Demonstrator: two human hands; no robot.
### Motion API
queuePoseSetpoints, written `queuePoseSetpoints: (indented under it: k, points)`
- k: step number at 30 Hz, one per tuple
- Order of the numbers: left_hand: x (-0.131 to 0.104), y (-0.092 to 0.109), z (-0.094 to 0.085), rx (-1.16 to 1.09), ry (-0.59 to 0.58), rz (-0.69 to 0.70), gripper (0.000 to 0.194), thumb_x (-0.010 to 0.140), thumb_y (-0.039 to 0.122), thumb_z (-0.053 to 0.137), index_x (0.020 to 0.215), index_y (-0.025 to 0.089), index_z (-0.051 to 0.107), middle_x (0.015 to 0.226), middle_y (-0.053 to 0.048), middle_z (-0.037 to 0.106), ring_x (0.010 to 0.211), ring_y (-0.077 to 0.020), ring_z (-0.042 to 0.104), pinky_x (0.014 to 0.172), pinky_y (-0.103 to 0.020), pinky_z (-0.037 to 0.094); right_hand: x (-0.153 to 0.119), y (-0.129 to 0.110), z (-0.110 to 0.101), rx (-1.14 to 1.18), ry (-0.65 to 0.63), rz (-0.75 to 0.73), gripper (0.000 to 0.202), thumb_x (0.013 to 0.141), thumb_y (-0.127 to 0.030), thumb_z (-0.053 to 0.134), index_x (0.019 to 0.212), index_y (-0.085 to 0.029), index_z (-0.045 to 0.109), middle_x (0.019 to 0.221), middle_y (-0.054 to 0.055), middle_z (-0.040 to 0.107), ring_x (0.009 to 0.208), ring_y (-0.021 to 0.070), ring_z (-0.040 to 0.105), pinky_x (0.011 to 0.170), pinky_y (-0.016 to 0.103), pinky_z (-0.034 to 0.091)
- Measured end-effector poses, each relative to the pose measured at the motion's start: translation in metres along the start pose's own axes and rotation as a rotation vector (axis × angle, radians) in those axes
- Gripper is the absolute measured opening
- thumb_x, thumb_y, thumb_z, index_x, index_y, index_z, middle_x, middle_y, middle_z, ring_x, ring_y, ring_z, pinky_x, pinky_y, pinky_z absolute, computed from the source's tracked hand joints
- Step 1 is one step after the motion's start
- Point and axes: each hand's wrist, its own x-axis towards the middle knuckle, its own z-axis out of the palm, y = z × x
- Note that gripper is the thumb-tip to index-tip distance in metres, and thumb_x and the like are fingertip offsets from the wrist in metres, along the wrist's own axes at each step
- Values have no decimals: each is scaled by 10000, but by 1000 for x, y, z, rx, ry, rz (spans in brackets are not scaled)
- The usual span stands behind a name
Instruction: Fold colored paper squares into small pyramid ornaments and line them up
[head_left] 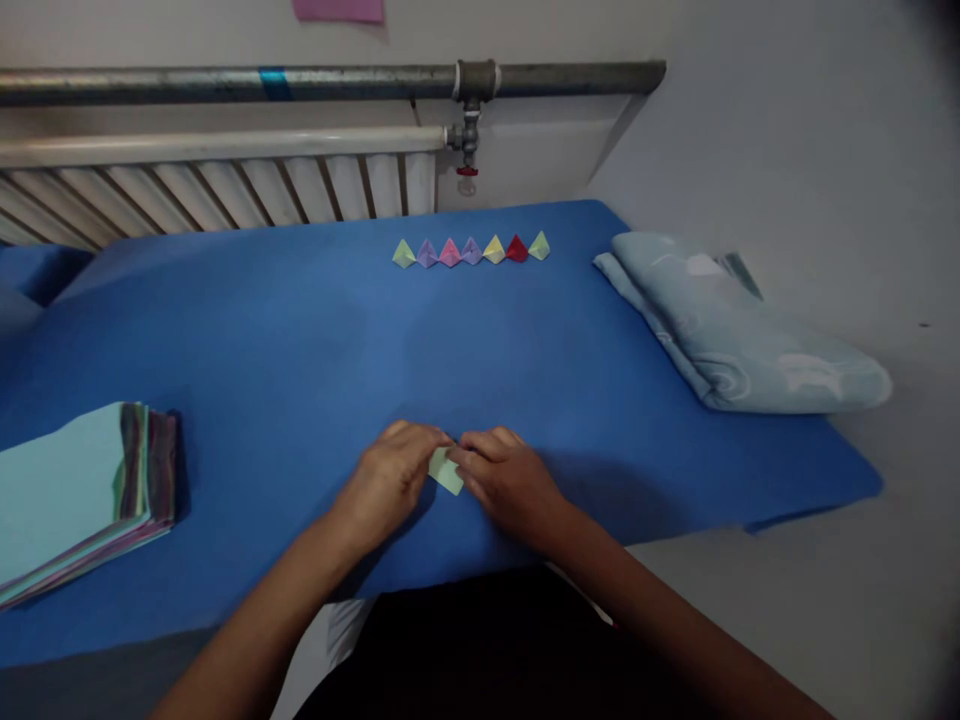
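Note:
Between my hands, near the front edge of the blue-covered surface, lies a small pale green piece of paper (447, 472). My left hand (390, 468) has its fingers closed on the paper's upper left edge. On the other side, my right hand (510, 480) pinches the paper's right edge with curled fingers. The fingertips nearly meet at the top and hide part of the paper. Farther back stands a row of several small folded paper pieces (471, 252) in green, purple, pink, yellow and red.
A stack of coloured paper sheets (60, 490) lies at the left. On the right rests a folded light blue blanket (750, 330) against the wall. Behind the blue surface (300, 350) are a white radiator (255, 190) and a metal pipe (360, 82) with a red-handled valve (468, 171).

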Motion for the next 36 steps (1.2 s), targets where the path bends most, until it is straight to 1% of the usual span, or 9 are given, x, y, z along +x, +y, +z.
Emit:
queuePoseSetpoints:
  k: [2,4,7,11,17,21,24,28,36]
  points:
    - [-7,1,5,8,-54,45,376,913,69,370,1186,229,574,1083,-42,683,976,-163,613,868,-353,506,-1,1,1,-10,-13,-16,220,916,-185,481,1038,-182,664,1021,97,652,830,199,519,736,351,420]
    - [-10,0,10,48,-87,57,409,911,62,361,1237,230,543,1134,-53,669,1007,-174,608,883,-375,503,-2,2,1,-12,-23,-33,215,924,-200,472,1010,-179,668,1046,101,644,840,198,517,747,354,416]
    - [-11,-4,12,125,-139,52,404,909,71,378,1249,223,534,1140,-57,668,1020,-193,605,884,-403,495,-4,3,-2,29,-24,-39,222,934,-213,458,1005,-189,667,1082,97,642,862,199,525,780,365,423]
    - [-10,-7,8,180,-207,75,374,921,98,407,1248,227,534,1161,-59,663,1001,-195,606,863,-401,483,-8,4,-7,142,15,-53,259,943,-197,427,1106,-203,628,1131,90,643,948,213,548,831,396,439]
    - [-12,-11,7,243,-169,204,287,941,147,438,1179,207,587,1188,-73,652,1027,-207,594,845,-392,467,-15,3,-5,106,55,-88,261,909,-155,456,1109,-162,623,1170,109,629,1004,235,541,878,413,442]
    - [-16,-14,8,290,-150,265,285,949,149,414,1169,186,590,1198,-84,645,1047,-204,586,860,-383,462,-21,2,-5,86,26,-101,287,894,-144,474,1142,-170,615,1153,92,635,1035,243,527,898,416,431]
    - [-16,-13,4,266,-200,269,328,918,146,442,1221,185,562,1251,-92,614,1099,-226,567,896,-406,453,-22,2,-5,97,7,-96,274,910,-178,477,1148,-181,612,1152,83,640,1029,240,531,871,412,431]
    - [-12,-12,-2,222,-272,265,369,893,210,490,1258,181,542,1275,-105,593,1122,-244,557,937,-435,439,-19,4,-6,115,-1,-102,235,931,-219,473,1108,-194,625,1110,76,654,991,215,548,853,392,428]
    - [-12,-21,2,230,-228,295,296,958,261,435,1206,197,582,1223,-79,628,1089,-208,580,909,-403,472,-15,6,-9,126,-25,-106,216,942,-219,465,1083,-199,628,1090,60,671,938,187,558,852,367,422]
